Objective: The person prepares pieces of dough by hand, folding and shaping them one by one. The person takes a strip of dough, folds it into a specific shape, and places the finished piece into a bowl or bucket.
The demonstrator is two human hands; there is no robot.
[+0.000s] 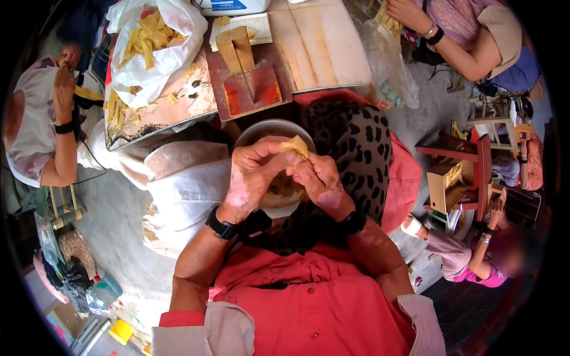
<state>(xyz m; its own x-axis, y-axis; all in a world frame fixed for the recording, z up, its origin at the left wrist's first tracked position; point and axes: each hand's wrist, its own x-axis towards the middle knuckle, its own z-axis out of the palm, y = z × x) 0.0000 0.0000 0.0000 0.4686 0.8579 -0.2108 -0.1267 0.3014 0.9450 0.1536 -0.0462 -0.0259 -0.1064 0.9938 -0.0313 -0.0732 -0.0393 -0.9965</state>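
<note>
Over a pale round bowl [276, 124] in my lap, both hands meet around a folded, yellowish-tan strip [295, 145]. My left hand [256, 169] pinches it between thumb and fingers. From the other side, my right hand [319, 179] grips the same strip with its fingertips curled in. Its exact material I cannot make out. More pale yellowish pieces [285, 188] lie in the bowl, partly hidden by my hands and wrists.
A table ahead carries a white plastic bag [193, 26] of yellowish strips [151, 40] and a red-brown board [252, 89] with an upright wooden block [235, 48]. Co-workers sit at left, upper right and lower right. A dark red wooden stool [484, 172] stands at right.
</note>
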